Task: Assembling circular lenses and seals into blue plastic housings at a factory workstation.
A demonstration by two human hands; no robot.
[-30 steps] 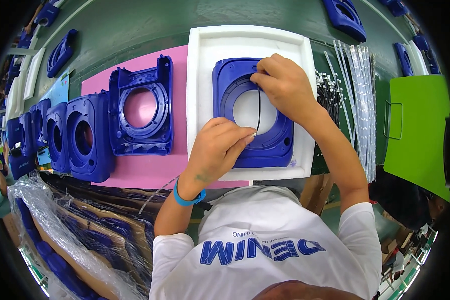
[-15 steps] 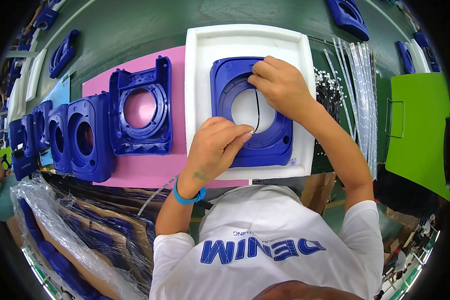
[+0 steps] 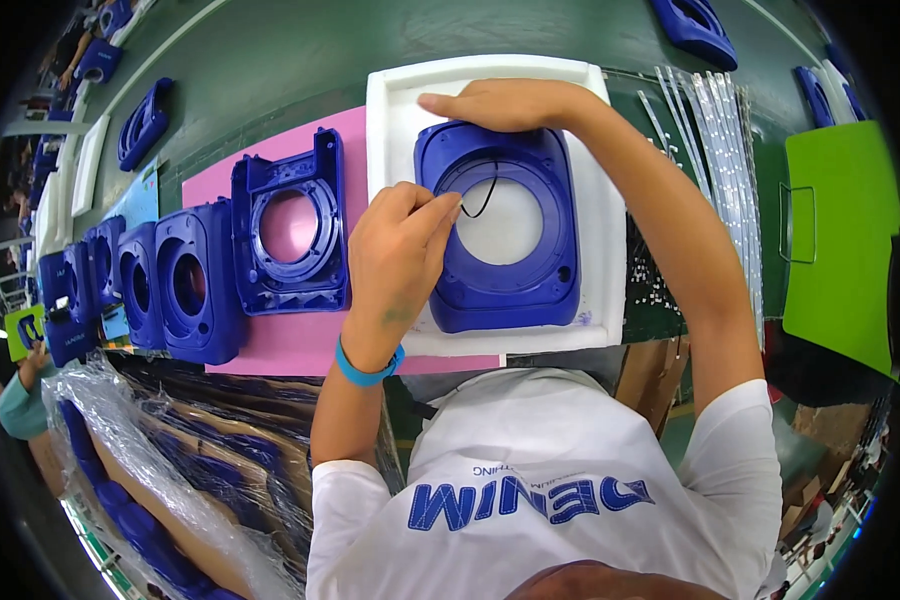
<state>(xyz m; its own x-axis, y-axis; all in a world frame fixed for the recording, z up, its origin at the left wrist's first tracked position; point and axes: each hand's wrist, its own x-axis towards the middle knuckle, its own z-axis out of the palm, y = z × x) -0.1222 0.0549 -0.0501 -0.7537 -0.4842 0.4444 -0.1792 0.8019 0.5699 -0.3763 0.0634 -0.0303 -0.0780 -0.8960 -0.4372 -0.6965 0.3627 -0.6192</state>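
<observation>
In front of me a blue plastic housing (image 3: 505, 300) with a round opening stands on a white foam tray (image 3: 390, 90). A thin black cable (image 3: 490, 195) hangs in a loop across the opening, its upper end at the ring's far rim. My left hand (image 3: 400, 255), closed in a pinch at the opening's left side, holds the cable's free end, where a small pale tip shows. My right hand (image 3: 505, 103) grips the housing's far edge from above, one finger pointing left; its other fingertips are hidden behind the housing.
Left on a pink sheet (image 3: 360, 120) stands another blue housing (image 3: 290, 290), with several more beyond it. To the right lie black cables with white connectors (image 3: 655, 280), clear-wrapped strips (image 3: 720, 150) and a green panel (image 3: 840, 240). Plastic-wrapped parts (image 3: 170, 450) are at lower left.
My right hand has left the cable and moved to the housing's far edge. My left hand has moved away from me and left with the cable end. The housing has shifted slightly.
</observation>
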